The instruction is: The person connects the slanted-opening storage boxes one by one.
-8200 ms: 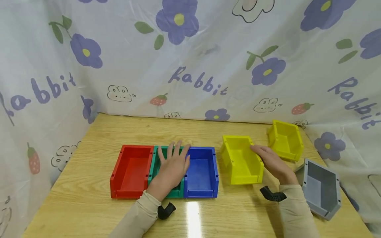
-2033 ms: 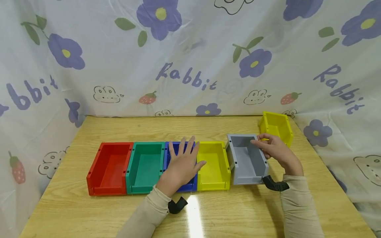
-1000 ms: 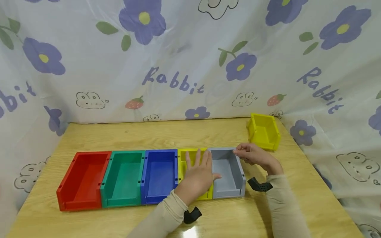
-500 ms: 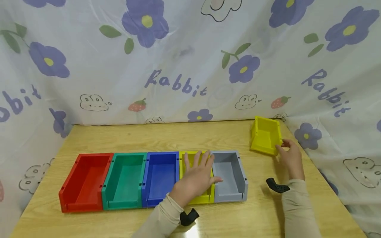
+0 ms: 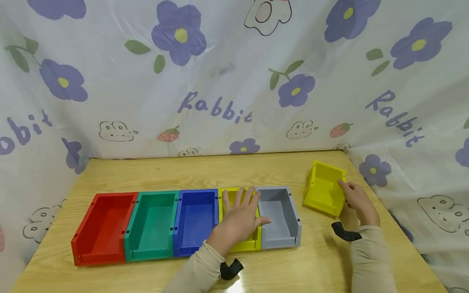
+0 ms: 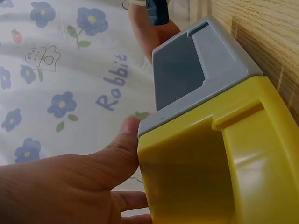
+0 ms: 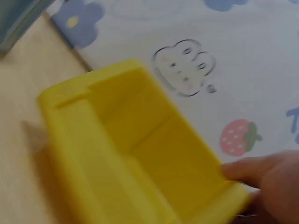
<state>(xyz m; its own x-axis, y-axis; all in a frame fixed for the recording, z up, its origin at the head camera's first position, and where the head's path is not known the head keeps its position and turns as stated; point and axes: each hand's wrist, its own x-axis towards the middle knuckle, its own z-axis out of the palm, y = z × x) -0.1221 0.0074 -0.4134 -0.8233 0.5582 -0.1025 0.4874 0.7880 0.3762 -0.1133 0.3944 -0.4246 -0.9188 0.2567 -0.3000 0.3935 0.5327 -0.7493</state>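
Note:
My right hand [image 5: 360, 205] grips the right wall of a yellow storage bin [image 5: 324, 191], thumb over the rim. This bin is tilted, apart from the row; the right wrist view shows its inside [image 7: 154, 140], slightly blurred. My left hand [image 5: 236, 224] lies with fingers spread across another yellow bin [image 5: 247, 246] in the row, its thumb reaching over the grey bin [image 5: 278, 215]. In the left wrist view, the thumb [image 6: 124, 149] lies where the yellow and grey bins meet. The grey bin is at the row's right end, flush against the yellow one.
A red bin [image 5: 106, 224], a green bin [image 5: 154, 221] and a blue bin [image 5: 198, 219] continue the row leftwards, side by side. A patterned cloth [image 5: 205, 122] hangs behind the wooden table [image 5: 165, 175].
First yellow, then grey joined the row's right end. My left hand shifted along it. My right hand let go of the grey bin, took the other yellow bin and drew it nearer.

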